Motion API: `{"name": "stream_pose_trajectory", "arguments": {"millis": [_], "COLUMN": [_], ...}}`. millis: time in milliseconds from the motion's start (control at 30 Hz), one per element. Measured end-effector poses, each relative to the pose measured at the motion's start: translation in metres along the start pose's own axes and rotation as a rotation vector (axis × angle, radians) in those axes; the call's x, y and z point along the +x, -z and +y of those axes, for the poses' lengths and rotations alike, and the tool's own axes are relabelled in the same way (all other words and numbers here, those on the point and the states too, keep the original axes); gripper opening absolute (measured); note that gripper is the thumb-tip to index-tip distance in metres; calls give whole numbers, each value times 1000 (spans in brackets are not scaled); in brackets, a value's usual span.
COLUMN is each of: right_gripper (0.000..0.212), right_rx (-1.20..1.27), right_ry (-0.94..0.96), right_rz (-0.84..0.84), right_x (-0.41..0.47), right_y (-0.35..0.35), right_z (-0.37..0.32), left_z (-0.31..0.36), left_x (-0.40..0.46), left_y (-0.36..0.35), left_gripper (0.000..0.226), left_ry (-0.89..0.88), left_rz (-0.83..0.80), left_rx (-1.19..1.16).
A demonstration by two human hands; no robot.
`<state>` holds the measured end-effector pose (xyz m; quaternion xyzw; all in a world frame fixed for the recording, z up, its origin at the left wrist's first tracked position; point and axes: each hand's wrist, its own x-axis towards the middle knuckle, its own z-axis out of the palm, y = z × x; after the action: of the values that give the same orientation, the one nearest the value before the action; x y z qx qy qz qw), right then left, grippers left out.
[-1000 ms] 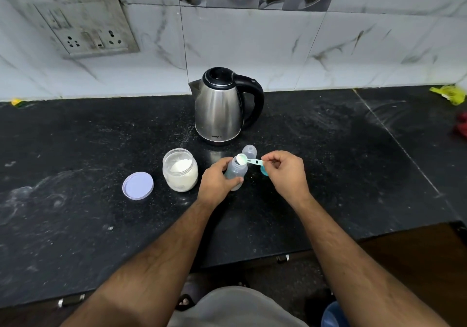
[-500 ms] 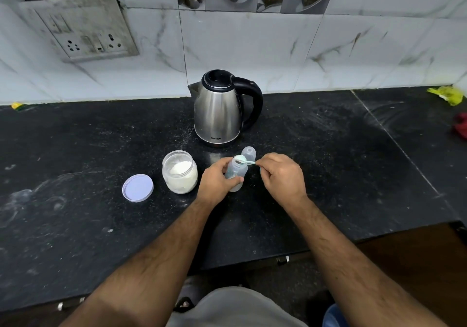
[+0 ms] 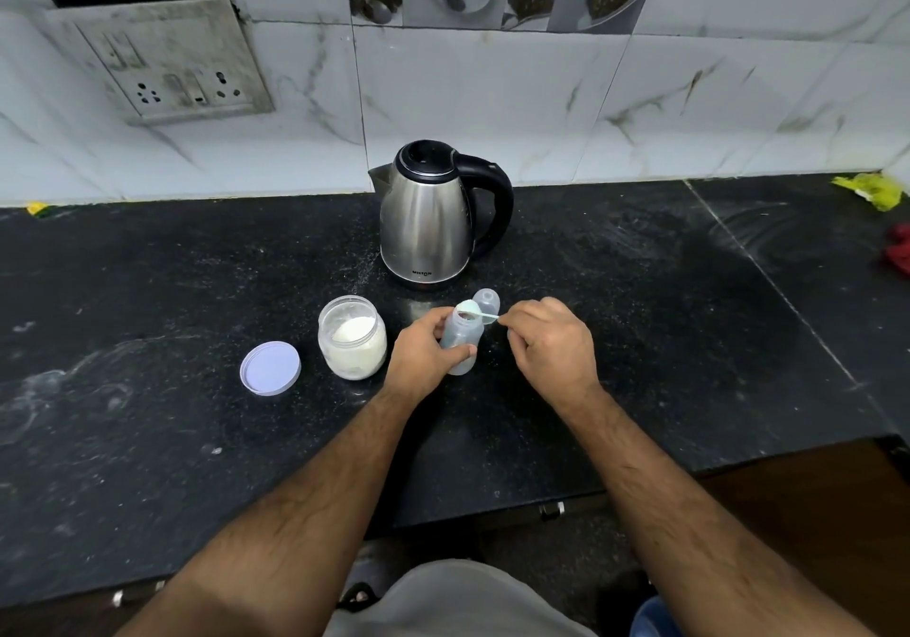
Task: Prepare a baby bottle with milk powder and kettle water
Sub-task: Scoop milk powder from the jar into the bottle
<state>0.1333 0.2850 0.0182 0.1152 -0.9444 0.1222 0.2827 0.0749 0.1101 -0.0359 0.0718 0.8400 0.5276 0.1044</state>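
Observation:
A small clear baby bottle (image 3: 460, 341) stands open on the black counter (image 3: 147, 321), and my left hand (image 3: 423, 353) grips its body. My right hand (image 3: 551, 346) pinches the handle of a small teal scoop (image 3: 475, 310), whose bowl is tipped over the bottle's mouth. Left of the bottle stands an open glass jar (image 3: 352, 338) of white milk powder, with its lilac lid (image 3: 270, 368) lying flat further left. The steel kettle (image 3: 428, 222) with a black handle stands behind the bottle. A clear bottle cap (image 3: 487, 299) sits just behind the scoop.
A socket plate (image 3: 172, 65) is on the tiled wall at the back left. A yellow scrap (image 3: 871, 190) and a red thing (image 3: 898, 255) lie at the far right of the counter. The counter's front edge runs below my forearms.
My right hand has turned the scoop over the bottle's mouth, and the powder it carried a second ago is gone from view. My left hand keeps its hold on the bottle.

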Motion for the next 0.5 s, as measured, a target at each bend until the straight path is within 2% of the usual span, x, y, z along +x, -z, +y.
{"name": "stream_pose_trajectory", "arguments": {"millis": [267, 500], "right_gripper": [18, 14], "right_rx": [75, 342], "right_ry": [-100, -485], "right_rz": [36, 31], "right_x": [2, 11], "right_y": [0, 3], "right_z": [-2, -11], "left_z": [-3, -18], "left_x": [2, 2], "left_y": [-1, -4], "left_gripper": [56, 55], "left_ry": [-3, 7], "left_rz": [-1, -19], "left_rx": [-12, -67]}}
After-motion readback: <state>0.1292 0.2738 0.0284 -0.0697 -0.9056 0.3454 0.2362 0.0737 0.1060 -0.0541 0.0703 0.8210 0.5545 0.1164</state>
